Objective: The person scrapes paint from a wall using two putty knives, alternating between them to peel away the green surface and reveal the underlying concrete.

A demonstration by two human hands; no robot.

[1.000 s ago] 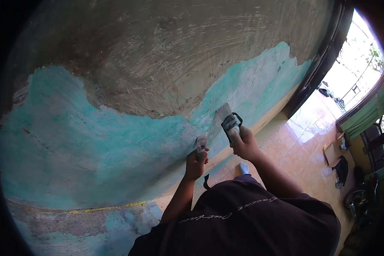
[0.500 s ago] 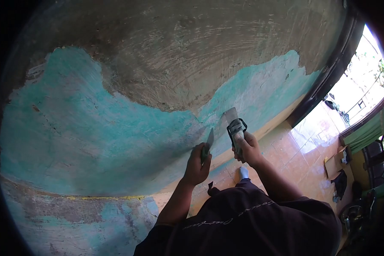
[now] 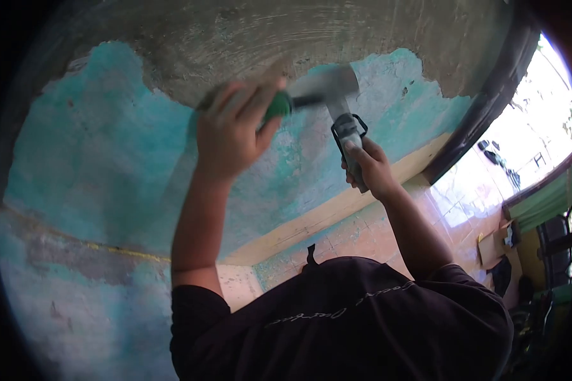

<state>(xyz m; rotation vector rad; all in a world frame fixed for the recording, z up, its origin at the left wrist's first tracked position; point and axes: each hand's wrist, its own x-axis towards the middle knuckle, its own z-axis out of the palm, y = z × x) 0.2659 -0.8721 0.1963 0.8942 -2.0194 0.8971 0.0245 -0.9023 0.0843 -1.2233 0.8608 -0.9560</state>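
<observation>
My left hand (image 3: 232, 130), blurred by motion, is raised in front of the wall and grips the green handle of a putty knife (image 3: 278, 105). The knife's wide metal blade, also smeared, points right and overlaps the tip of a second tool. That tool is a scraper (image 3: 348, 130) with a grey handle, a black wire-like loop around it and a flat metal blade. My right hand (image 3: 370, 166) is closed around its handle, thumb along the top. Behind both tools is the wall (image 3: 133, 140), with turquoise paint below and bare grey-brown plaster (image 3: 286, 38) above.
A pale ledge (image 3: 337, 213) runs along the wall's foot above the tiled floor (image 3: 375, 232). To the right a dark door frame (image 3: 483, 120) borders a bright doorway. Beyond lie a cardboard box (image 3: 491, 247) and a green curtain (image 3: 537, 203).
My left hand has swung up and left with the putty knife, turning its blade across the scraper's end. My right hand has moved slightly upward in view, still holding the scraper.
</observation>
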